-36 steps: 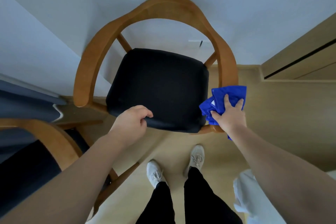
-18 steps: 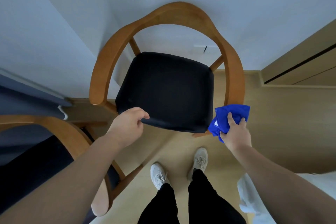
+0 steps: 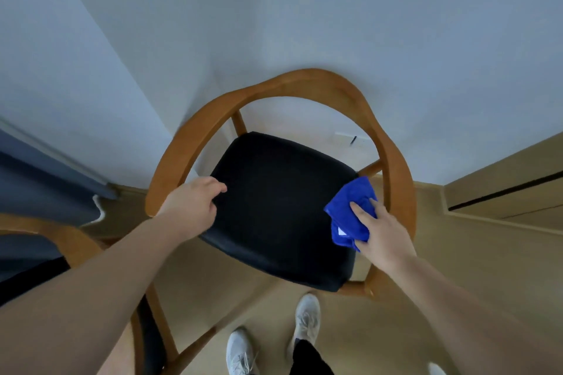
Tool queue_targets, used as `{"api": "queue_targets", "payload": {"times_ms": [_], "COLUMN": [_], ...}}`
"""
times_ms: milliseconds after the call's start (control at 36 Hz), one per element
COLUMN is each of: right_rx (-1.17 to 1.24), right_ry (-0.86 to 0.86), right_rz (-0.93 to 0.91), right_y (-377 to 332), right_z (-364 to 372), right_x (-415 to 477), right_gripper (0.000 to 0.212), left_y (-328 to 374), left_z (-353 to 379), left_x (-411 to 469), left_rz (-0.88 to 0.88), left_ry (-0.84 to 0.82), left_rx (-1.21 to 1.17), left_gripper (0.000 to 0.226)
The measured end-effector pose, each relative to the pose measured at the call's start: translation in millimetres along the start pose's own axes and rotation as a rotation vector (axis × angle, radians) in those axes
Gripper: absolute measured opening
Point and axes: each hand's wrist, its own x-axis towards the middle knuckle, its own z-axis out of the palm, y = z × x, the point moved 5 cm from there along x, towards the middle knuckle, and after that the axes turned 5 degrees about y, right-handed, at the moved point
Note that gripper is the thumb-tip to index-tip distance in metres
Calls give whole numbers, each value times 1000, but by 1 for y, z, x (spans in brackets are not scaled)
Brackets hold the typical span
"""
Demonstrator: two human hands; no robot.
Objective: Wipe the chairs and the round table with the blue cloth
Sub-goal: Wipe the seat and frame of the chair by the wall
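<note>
A wooden armchair (image 3: 307,82) with a curved back rail and a black padded seat (image 3: 274,201) stands in the room's corner in front of me. My right hand (image 3: 382,231) presses the bunched blue cloth (image 3: 350,210) onto the right side of the seat, next to the right armrest. My left hand (image 3: 195,201) grips the seat's left edge, fingers curled over it, beside the end of the left armrest. The round table is out of view.
A second wooden chair (image 3: 70,240) with a dark seat stands at the lower left, close to my left arm. A dark blue curtain (image 3: 36,192) hangs at the left. Pale walls meet behind the chair. My white shoes (image 3: 306,320) stand on the light wood floor.
My right hand has moved the cloth from the front right corner of the chair up onto the seat's right side. My left hand has shifted from the seat's front edge to its left edge.
</note>
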Motion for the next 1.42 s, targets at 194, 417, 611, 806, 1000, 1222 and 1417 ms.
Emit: {"api": "queue_targets", "payload": {"times_ms": [194, 417, 611, 806, 1000, 1222, 1417], "right_rx": [-88, -298, -490, -687, -889, -1213, -1218], "right_ry": [76, 175, 269, 410, 427, 278, 89], "right_rz": [-210, -366, -493, -590, -567, -551, -348], "right_y": [-13, -34, -77, -139, -141, -77, -15], "right_z": [-35, -39, -31, -40, -32, -33, -33], "right_x": [102, 206, 280, 336, 361, 353, 318], "right_gripper": [80, 75, 75, 74, 73, 68, 71], "left_y": [-32, -82, -101, -103, -105, -105, -106], "left_z": [9, 47, 69, 67, 72, 72, 69], "left_x": [70, 147, 161, 158, 159, 158, 157], "left_rz": [11, 78, 185, 148, 177, 195, 193], "left_ry": [29, 24, 131, 179, 116, 122, 136], "left_rx": [154, 314, 301, 257, 308, 289, 256], "left_gripper": [47, 65, 68, 78, 77, 77, 77]}}
